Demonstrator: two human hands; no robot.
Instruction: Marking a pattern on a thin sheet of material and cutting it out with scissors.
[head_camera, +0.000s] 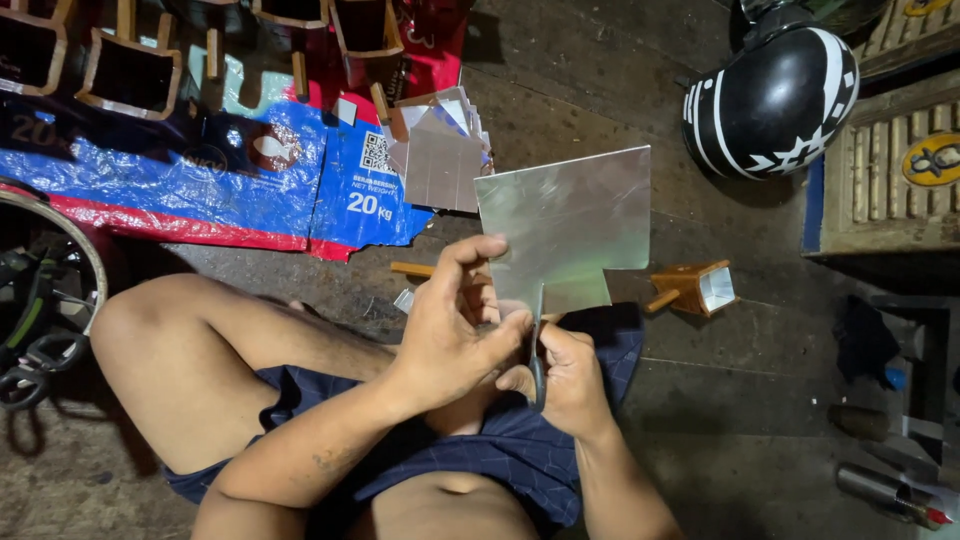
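Observation:
I sit on the floor and hold a shiny metal sheet (565, 225) up in front of me. My left hand (455, 320) pinches the sheet's lower left edge between thumb and fingers. My right hand (565, 375) grips dark scissors (537, 350), whose blades point up into the sheet's bottom edge. A rectangular notch is missing from the sheet's lower right corner.
A stack of cut metal pieces (440, 150) lies on a blue and red sack (200, 180). Several small wooden box frames (130, 70) stand at the top left. A wooden scoop with a metal lining (695, 288) lies at right. A black and white helmet (775, 95) sits beyond.

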